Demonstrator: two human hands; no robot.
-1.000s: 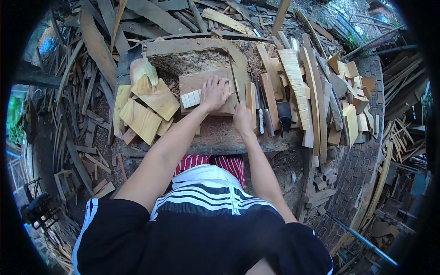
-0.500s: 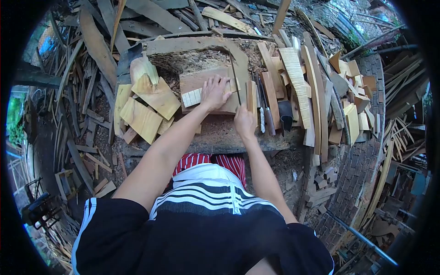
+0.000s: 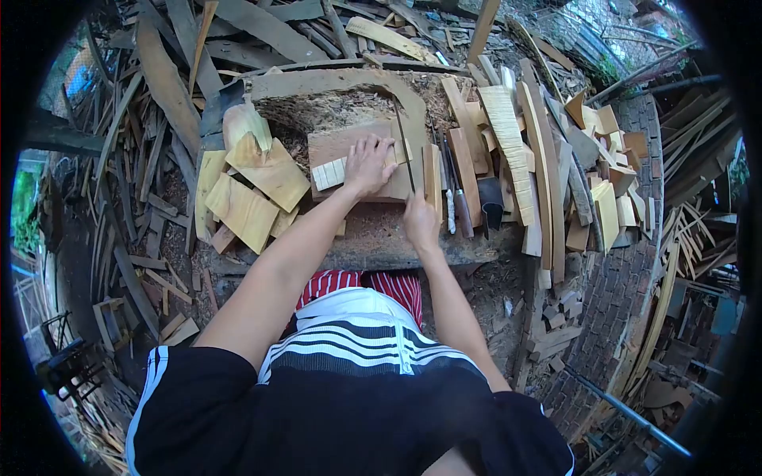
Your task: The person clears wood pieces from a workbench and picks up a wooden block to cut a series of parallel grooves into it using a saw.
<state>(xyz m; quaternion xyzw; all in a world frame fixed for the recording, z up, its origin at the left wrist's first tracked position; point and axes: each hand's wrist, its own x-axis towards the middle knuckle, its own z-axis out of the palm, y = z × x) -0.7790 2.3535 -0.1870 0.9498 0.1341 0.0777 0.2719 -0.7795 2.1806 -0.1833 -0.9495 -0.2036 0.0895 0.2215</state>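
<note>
My left hand (image 3: 369, 165) lies palm down on a pale strip of wood (image 3: 329, 172) with lines across it, which rests on a reddish-brown board (image 3: 325, 144). Its fingers are slightly spread. My right hand (image 3: 421, 220) is wrapped round the lower end of a long, thin, dark saw-like blade (image 3: 405, 139); the handle is hidden in the fist. The blade points away from me and crosses the right end of the strip, beside the board's right part.
Yellowish wood pieces (image 3: 242, 213) lie left of the board. On the right are a dark-handled tool (image 3: 463, 214), a black curved piece (image 3: 490, 198), long planks (image 3: 508, 151) and many offcuts (image 3: 605, 214). Scrap wood (image 3: 167, 87) is heaped behind and left.
The view has shifted slightly. My right hand and the blade have moved a little toward me, while my left hand stays on the strip.
</note>
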